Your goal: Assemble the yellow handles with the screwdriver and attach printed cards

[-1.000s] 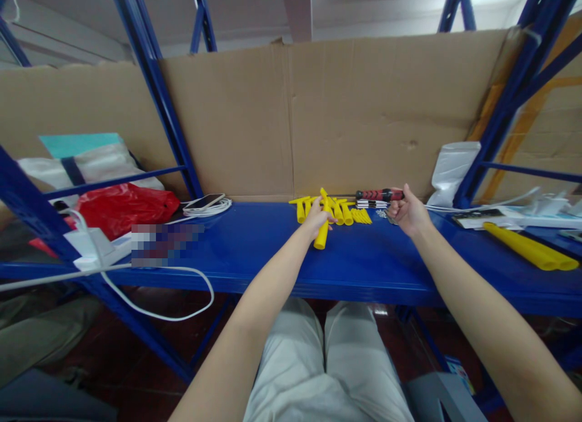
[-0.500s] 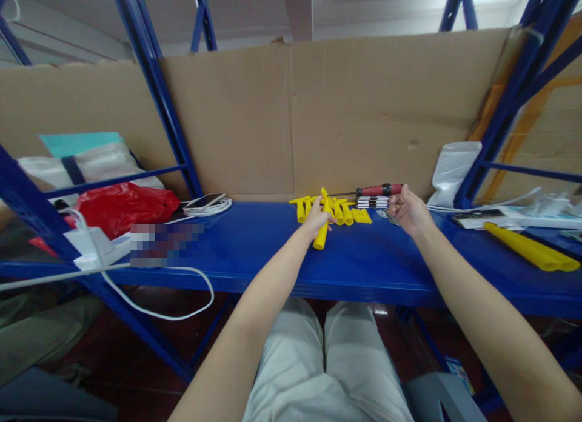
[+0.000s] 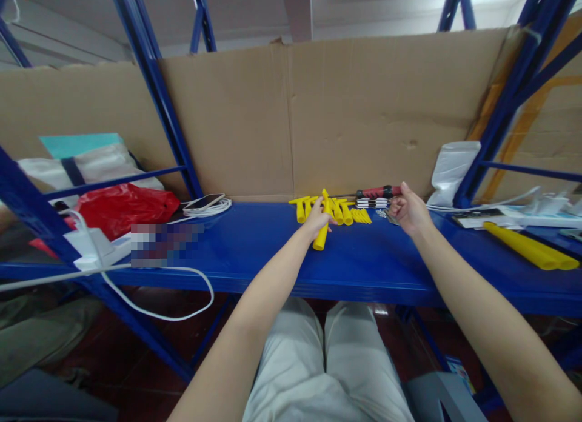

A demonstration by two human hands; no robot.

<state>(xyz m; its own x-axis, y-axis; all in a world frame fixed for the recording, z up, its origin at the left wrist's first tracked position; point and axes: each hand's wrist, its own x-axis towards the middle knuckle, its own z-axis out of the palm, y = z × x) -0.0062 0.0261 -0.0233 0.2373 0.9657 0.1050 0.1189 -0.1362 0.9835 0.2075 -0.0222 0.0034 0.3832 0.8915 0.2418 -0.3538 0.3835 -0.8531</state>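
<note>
I'm looking along a blue shelf [image 3: 254, 246]. A red bag [image 3: 125, 210] slumps at the far left and a white pouch [image 3: 454, 167] stands at the right; I can't see what either contains. My right hand [image 3: 411, 211] is closed on the handle end of a screwdriver [image 3: 373, 193], its shaft running left. My left hand [image 3: 317, 222] grips a yellow tube [image 3: 321, 237] over the shelf; whether the shaft touches it, I can't tell. Small yellow pieces [image 3: 361, 216] lie loose between my hands.
</note>
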